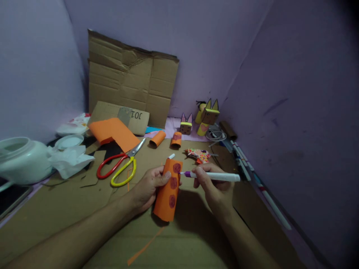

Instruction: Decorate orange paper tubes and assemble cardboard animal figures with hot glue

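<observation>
My left hand [150,188] grips an orange paper tube [165,196], thumb on its front and fingers behind it. Three dark purple dots run in a column down the tube. Between the fingers of my right hand [217,190] is a white marker [221,176] with a purple collar, its tip at the tube's edge beside the top dot. A white marker cap [171,157] shows just above the tube's upper end. Red-and-yellow-handled scissors [120,166] lie with blades parted to the left of my left hand.
Two small orange rolls [157,138] and a patterned glue gun [198,155] lie behind my hands. Farther back stand eared cardboard figures [210,116]. Orange paper [117,130], crumpled tissue [70,160] and a white pot [28,160] are leftward; several markers [273,205] line the right wall.
</observation>
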{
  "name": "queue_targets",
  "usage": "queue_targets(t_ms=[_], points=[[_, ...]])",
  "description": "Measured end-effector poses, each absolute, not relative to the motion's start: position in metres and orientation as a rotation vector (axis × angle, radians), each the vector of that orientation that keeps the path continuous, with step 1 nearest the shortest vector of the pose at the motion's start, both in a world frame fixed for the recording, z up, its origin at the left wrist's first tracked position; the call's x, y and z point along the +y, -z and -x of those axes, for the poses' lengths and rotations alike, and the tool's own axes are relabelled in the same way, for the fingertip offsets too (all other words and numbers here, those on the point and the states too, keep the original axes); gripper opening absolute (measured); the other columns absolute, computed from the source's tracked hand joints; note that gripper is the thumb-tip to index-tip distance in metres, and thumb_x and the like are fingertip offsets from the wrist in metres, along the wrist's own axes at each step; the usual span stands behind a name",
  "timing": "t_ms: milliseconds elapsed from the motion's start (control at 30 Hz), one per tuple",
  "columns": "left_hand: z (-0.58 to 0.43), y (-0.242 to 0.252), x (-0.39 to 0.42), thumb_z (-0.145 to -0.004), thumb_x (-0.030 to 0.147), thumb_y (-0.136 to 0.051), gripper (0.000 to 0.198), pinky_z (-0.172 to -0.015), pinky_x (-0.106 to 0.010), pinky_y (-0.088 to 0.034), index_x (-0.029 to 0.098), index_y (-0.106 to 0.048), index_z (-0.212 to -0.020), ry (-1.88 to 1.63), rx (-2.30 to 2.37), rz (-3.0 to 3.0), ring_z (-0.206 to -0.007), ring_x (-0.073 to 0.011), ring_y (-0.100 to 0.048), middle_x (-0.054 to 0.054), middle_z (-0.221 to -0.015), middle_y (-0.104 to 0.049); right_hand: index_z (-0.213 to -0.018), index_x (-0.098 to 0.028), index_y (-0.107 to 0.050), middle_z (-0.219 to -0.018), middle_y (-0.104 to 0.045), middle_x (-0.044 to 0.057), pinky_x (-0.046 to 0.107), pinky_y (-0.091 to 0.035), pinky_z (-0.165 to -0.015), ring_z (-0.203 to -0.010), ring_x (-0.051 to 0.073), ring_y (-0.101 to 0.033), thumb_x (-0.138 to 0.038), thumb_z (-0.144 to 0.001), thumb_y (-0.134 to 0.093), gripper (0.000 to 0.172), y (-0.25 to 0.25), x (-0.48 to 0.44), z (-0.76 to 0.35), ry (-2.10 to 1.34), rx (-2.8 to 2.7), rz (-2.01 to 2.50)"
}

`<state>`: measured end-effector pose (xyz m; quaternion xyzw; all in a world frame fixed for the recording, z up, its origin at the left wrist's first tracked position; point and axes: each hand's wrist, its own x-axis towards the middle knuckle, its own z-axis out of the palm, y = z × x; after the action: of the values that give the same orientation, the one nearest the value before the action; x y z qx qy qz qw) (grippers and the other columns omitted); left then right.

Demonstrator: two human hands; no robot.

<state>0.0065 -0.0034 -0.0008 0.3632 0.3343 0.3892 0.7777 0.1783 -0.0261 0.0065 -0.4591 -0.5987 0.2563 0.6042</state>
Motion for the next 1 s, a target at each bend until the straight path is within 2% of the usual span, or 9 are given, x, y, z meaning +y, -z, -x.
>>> queue_targets(t_ms=[567,1000], points=[[-0.007,0.010,-0.002,-0.064,0.040,-0.080,0.042,-0.065,-0.028,-0.047,0.011,-0.064,-0.089,-0.848,0.727,-0.855,-0.066,-0.0152,-0.060,-0.007,-0.079,-0.068,-0.067,-0.018,-0.065,-0.047,-0.057,-0.003,0.020,-0.036,-0.042,-0.042,0.009,-0.049,-0.034,-0.086,-0.059,0.026,-0.007,-0.027,-0.177,-0.582,-1.433,1.070],[-0.008,0.011,-0.004,-0.066,0.040,-0.079,0.044,-0.064,-0.026,-0.044,0.011,-0.064,-0.096,-0.842,0.709,-0.884,-0.067,-0.0139,-0.058,-0.005,-0.078,-0.065,-0.072,-0.020,-0.067,-0.051,-0.061,-0.003,0.021,-0.040,-0.045,-0.045,0.010,-0.054,-0.031,-0.086,-0.061,0.018,-0.004,-0.026,-0.178,-0.576,-1.428,1.039]])
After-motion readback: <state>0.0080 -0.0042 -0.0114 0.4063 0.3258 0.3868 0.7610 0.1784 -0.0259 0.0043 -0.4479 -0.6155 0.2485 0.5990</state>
